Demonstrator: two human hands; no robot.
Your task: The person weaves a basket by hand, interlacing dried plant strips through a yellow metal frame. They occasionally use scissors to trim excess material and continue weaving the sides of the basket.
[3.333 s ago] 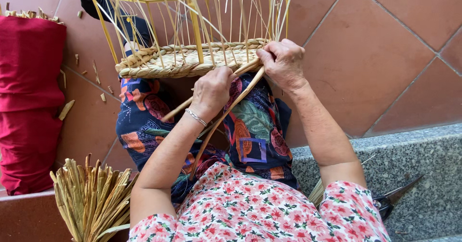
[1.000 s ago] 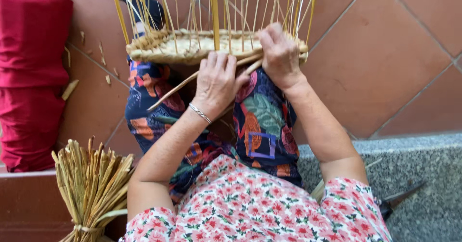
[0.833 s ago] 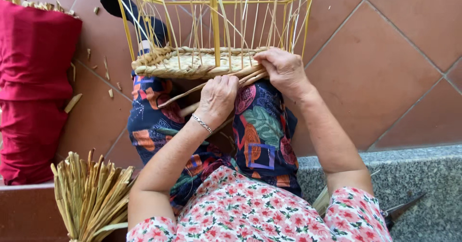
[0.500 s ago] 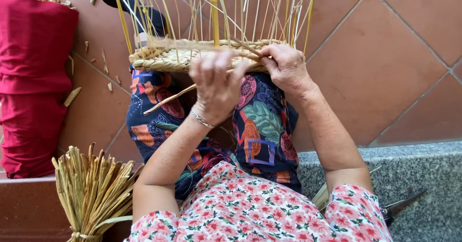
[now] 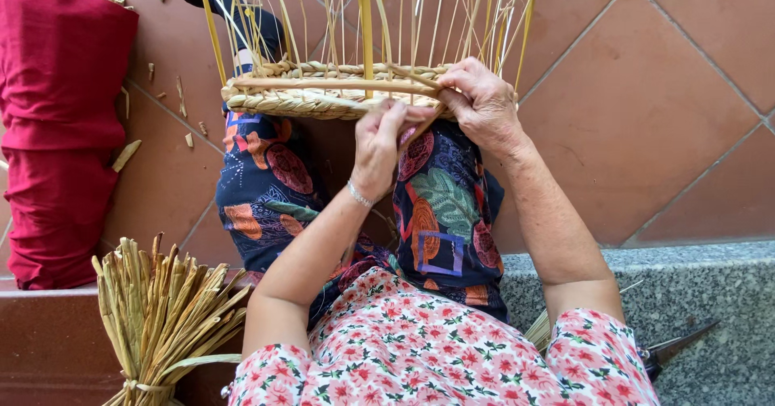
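A half-woven straw basket (image 5: pixel 315 99) rests on my knees, with a yellow frame and thin upright stakes (image 5: pixel 367 18) rising from its woven base. My left hand (image 5: pixel 379 144) pinches a flat straw strand (image 5: pixel 420 123) at the basket's near rim. My right hand (image 5: pixel 483 103) grips the same rim beside it, fingers pressed on the weave and the strand's end. A thin bracelet circles my left wrist.
A tied bundle of dry straw (image 5: pixel 165 317) stands at lower left. A red cloth bundle (image 5: pixel 56 123) holding more straw leans at the far left. Straw scraps litter the terracotta tile floor (image 5: pixel 646 107). Scissors (image 5: pixel 674 348) lie on the grey stone ledge at lower right.
My left hand rose from below the basket to its rim, drawing the loose strand up with it. The long strand that hung toward my lap now lies against the weave.
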